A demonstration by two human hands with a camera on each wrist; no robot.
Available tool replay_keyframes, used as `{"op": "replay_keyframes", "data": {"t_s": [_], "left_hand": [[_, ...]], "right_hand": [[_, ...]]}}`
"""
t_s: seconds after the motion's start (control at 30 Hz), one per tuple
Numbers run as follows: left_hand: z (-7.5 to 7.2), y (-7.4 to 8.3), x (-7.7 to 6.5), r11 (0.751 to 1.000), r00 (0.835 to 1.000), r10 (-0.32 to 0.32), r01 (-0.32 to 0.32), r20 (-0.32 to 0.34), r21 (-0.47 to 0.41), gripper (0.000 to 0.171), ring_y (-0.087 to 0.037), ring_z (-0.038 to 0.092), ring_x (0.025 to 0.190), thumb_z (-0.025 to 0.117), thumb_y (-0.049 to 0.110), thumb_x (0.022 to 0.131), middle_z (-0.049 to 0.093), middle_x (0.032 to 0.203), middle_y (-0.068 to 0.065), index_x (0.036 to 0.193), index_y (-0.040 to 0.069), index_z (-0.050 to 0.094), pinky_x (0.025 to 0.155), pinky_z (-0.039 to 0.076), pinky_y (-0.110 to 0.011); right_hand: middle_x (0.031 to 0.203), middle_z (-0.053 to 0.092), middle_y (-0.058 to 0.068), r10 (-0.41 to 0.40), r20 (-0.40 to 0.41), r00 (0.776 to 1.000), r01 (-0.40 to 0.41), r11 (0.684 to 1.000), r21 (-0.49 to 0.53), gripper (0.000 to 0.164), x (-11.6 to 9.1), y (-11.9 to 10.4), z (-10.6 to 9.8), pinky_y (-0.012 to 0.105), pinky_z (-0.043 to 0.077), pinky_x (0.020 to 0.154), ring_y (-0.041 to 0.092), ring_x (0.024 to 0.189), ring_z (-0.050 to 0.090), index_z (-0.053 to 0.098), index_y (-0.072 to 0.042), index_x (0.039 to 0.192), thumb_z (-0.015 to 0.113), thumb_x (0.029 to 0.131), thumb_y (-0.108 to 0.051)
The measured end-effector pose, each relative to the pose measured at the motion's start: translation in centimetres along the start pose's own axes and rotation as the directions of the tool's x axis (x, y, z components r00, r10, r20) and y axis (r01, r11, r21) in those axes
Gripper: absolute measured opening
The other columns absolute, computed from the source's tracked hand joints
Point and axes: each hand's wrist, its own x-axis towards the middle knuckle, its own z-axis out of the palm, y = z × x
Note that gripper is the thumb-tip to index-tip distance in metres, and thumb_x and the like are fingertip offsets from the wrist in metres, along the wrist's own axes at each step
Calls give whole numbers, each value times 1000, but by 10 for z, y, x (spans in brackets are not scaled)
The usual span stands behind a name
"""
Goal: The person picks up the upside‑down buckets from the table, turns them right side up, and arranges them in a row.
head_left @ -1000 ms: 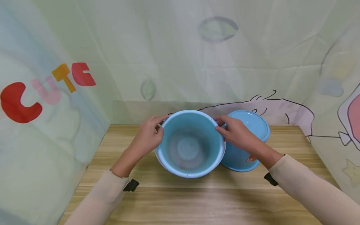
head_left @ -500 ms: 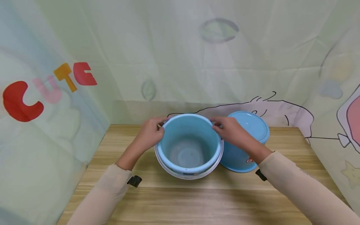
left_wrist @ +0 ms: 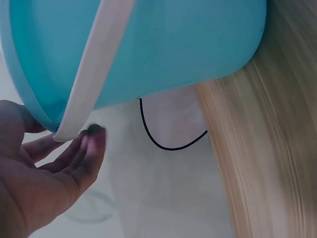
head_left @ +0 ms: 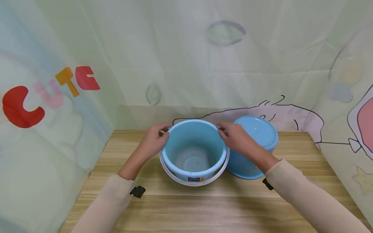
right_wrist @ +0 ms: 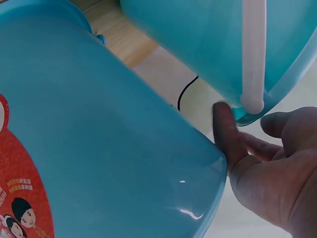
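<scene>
Spells CUTE (head_left: pixel 66 76) on the backdrop (head_left: pixel 186 81), left of the head view. Shows an illegible dark label (head_left: pixel 194 179) on the open bucket (head_left: pixel 193 145), lower centre; tiny unreadable characters (right_wrist: pixel 21 185) on the red sticker (right_wrist: pixel 25 158) of the lidded bucket (right_wrist: pixel 114 124), lower left of the right wrist view.

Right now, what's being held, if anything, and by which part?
The open blue bucket: left hand and right hand hold its rim, at opposite sides near the ends of the white handle.
</scene>
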Motion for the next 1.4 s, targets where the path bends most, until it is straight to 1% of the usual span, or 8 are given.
{"op": "replay_keyframes", "data": {"t_s": [0.1, 0.23, 0.37, 0.47, 0.6, 0.87, 1.17, 1.4], "left_hand": [[-1, 0, -9, 1000, 1000, 20, -20, -7, -6, 44, -38, 66, 118, 58, 16, 104, 61, 138, -21, 145, 1, 56, 94, 59, -51], [0, 2, -20, 995, 995, 90, -88, -46, 43, 54, -41, 58, 132, 64, 21, 101, 53, 149, -22, 149, 0, 50, 103, 53, -56], [4, 2, -31, 981, 982, 175, -168, -70, 101, 65, -42, 46, 143, 69, 24, 98, 48, 155, -23, 153, -1, 44, 115, 40, -60], [10, 2, -38, 974, 977, 202, -194, -66, 115, 72, -42, 37, 149, 71, 26, 97, 42, 160, -23, 156, -1, 39, 120, 32, -61], [17, 3, -47, 979, 982, 181, -174, -55, 101, 79, -42, 32, 152, 71, 30, 96, 34, 165, -21, 160, 1, 33, 119, 32, -63], [25, 3, -56, 987, 990, 139, -136, -30, 87, 80, -45, 33, 151, 71, 30, 97, 30, 166, -23, 160, 0, 32, 114, 38, -65], [24, 6, -53, 988, 994, 107, -104, -20, 113, 77, -44, 36, 150, 71, 30, 97, 29, 167, -21, 158, 0, 36, 110, 43, -63], [26, 1, -43, 990, 997, 73, -71, -15, 120, 78, -43, 37, 150, 68, 33, 98, 27, 168, -18, 159, 0, 33, 110, 44, -62]], "right_hand": [[145, 58, 20, 4, 10, 1000, -4, 1000, 22, 51, -6, -1, 1, 54, 56, 98, 36, 123, 66, 47, -2, 152, 56, 107, -24], [157, 44, 20, -5, 16, 1000, 4, 998, 63, 63, -17, 0, 5, 58, 49, 107, 39, 136, 55, 34, -2, 158, 57, 106, -29], [168, 28, 18, -39, 1, 999, 38, 994, 107, 73, -29, 2, 11, 62, 37, 116, 39, 151, 36, 23, -5, 163, 59, 105, -32], [172, 16, 16, -57, -20, 998, 59, 991, 119, 77, -40, 3, 17, 64, 30, 120, 40, 157, 23, 18, -7, 165, 59, 105, -33], [173, 11, 18, -65, -37, 997, 70, 989, 131, 78, -52, 3, 24, 66, 29, 119, 43, 158, 18, 18, -6, 165, 59, 105, -34], [174, 10, 15, -67, -11, 998, 67, 988, 142, 75, -60, 4, 33, 64, 35, 116, 43, 156, 24, 23, -4, 164, 59, 105, -35], [173, 9, 17, -68, -8, 998, 69, 992, 102, 72, -51, 6, 35, 63, 35, 117, 43, 156, 24, 25, 0, 162, 58, 105, -31], [174, 7, 15, -34, -2, 999, 34, 995, 99, 72, -41, 6, 34, 61, 34, 118, 40, 156, 24, 23, -3, 163, 55, 106, -34]]}}
